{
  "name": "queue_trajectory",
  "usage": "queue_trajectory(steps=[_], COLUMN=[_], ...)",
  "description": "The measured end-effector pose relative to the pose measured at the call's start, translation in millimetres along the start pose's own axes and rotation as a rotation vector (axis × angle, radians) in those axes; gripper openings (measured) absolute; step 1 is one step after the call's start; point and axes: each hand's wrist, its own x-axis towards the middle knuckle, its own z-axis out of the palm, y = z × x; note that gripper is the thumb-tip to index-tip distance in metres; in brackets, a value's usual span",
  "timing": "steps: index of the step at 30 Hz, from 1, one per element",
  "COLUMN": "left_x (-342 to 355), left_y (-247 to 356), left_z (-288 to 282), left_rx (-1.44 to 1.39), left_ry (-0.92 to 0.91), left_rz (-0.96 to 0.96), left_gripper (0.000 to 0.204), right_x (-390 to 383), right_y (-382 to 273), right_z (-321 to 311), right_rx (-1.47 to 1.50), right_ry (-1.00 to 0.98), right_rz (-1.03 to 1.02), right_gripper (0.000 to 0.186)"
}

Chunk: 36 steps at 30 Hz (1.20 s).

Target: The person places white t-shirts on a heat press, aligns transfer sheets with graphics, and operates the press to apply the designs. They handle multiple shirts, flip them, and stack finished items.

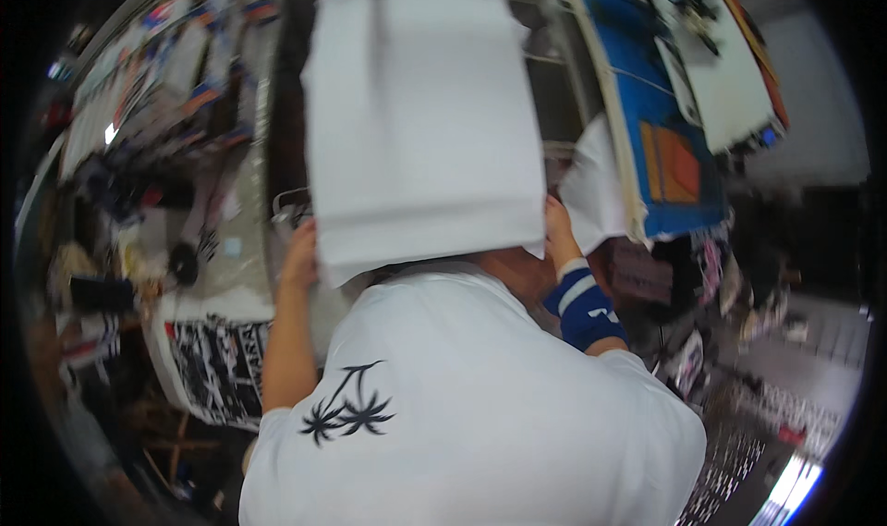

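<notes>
A large white sheet (425,119), apparently cloth, stretches away in front of my body with a fold across its near end. My left hand (298,256) is closed on its near left edge. At the near right corner my right hand (558,228) grips the opposite edge, its fingertips partly hidden by the sheet. A navy wristband (584,304) with white stripes is on my right wrist. The picture is somewhat blurred, and what lies under the sheet is hidden.
On the right stands a blue framed panel (637,91) with an orange-brown patch, beside another white piece (596,184). Stacked boards or packets (176,73) fill the far left. A black-and-white printed sheet (217,364) hangs at the near left.
</notes>
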Motion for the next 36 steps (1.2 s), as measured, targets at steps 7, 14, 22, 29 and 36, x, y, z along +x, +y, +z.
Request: queue_trajectory(steps=[7, 14, 22, 29, 36], left_x=[23, -145, -145, -231, -387], left_y=[-65, -53, -111, -105, 88], left_z=[-7, -109, -149, -208, -101], left_rx=[0.697, 1.013, 1.336, 1.064, -0.399], left_ry=[0.487, 1.472, 1.49, 1.303, 1.827], left_rz=[0.198, 0.153, -0.306, -0.035, 0.524], left_gripper=[0.031, 0.05, 0.068, 0.054, 0.047], right_x=[-12, -27, -64, -93, -122], right_y=[-10, -24, 22, 48, -8], right_z=[-24, -56, -2, 54, 164], right_rx=[-0.19, -0.523, -1.214, -1.402, -0.805], right_ry=[-0.107, 0.183, -0.209, -0.602, -0.822], right_rz=[0.247, 0.257, 0.171, 0.207, 0.37], right_gripper=[0.038, 0.035, 0.033, 0.034, 0.032])
